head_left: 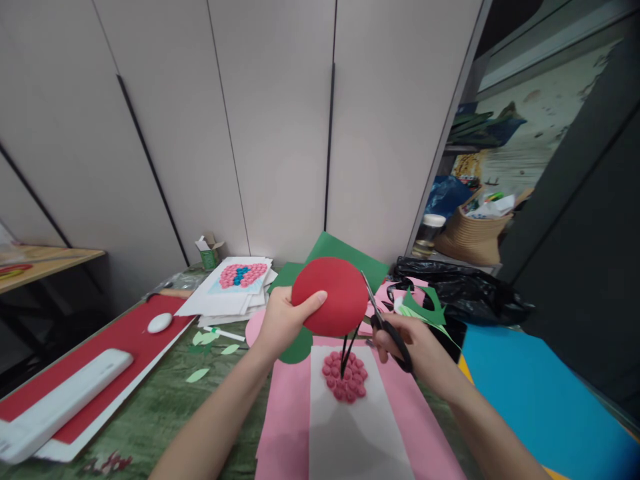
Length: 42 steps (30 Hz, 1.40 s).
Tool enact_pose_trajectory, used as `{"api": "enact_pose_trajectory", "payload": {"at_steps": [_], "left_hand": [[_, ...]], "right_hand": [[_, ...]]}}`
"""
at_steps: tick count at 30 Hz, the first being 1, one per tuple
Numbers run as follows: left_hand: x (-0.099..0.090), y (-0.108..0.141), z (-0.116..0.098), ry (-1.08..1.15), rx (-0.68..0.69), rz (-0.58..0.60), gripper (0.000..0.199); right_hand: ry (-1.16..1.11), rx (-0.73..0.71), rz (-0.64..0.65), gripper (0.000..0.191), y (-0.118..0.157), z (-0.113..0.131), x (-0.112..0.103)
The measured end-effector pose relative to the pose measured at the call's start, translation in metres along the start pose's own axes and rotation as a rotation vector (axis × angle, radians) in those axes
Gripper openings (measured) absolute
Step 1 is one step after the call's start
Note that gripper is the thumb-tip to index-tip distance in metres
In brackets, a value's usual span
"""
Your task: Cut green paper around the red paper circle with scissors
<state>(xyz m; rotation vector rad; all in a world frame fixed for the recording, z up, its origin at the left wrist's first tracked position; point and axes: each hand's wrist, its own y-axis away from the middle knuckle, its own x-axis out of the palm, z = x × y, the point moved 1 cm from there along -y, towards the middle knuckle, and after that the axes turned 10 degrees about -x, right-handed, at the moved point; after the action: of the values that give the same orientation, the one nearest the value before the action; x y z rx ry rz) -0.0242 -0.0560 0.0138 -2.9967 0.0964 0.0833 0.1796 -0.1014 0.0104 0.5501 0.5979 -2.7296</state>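
Note:
A red paper disc (336, 300) is pinched in my left hand (287, 317), thumb on its face. Black-handled scissors (395, 337) are in my right hand (407, 343), their blades at the disc's right edge. Below lies a white sheet (355, 440) with a cluster of pink paper balls (346, 387), on top of pink paper (287, 413). Dark thin strips (345, 357) hang over the cluster. A green round piece (297, 347) and a pink round piece (254, 325) show behind my left hand.
Left are a long white device (75, 393) on red paper (145, 333), a white oval object (160, 323), leaf cutouts (199, 375) and stacked sheets (205, 297). Right are green scraps (427, 307), a black bag (480, 297) and blue paper (540, 393). Green sheets (350, 255) lie behind.

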Motion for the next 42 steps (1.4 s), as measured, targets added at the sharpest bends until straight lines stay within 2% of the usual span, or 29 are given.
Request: {"api": "enact_pose_trajectory", "payload": {"at_steps": [9, 24, 31, 42], "left_hand": [[-0.0014, -0.0003, -0.0002, -0.002, 0.006, -0.003, 0.03], [-0.0003, 0.0029, -0.0039, -0.033, 0.004, 0.032, 0.03], [0.0001, 0.0039, -0.0041, -0.041, -0.005, 0.026, 0.031], [-0.0032, 0.0006, -0.0028, -0.062, 0.028, 0.039, 0.031]], "right_hand": [[-0.028, 0.015, -0.011, 0.027, -0.0007, -0.0021, 0.0013], [-0.007, -0.028, -0.025, 0.033, -0.0014, 0.0022, 0.003], [-0.082, 0.006, -0.036, 0.031, -0.0018, 0.0027, 0.0079], [0.014, 0.018, -0.023, 0.025, -0.0008, 0.0016, 0.0014]]}}
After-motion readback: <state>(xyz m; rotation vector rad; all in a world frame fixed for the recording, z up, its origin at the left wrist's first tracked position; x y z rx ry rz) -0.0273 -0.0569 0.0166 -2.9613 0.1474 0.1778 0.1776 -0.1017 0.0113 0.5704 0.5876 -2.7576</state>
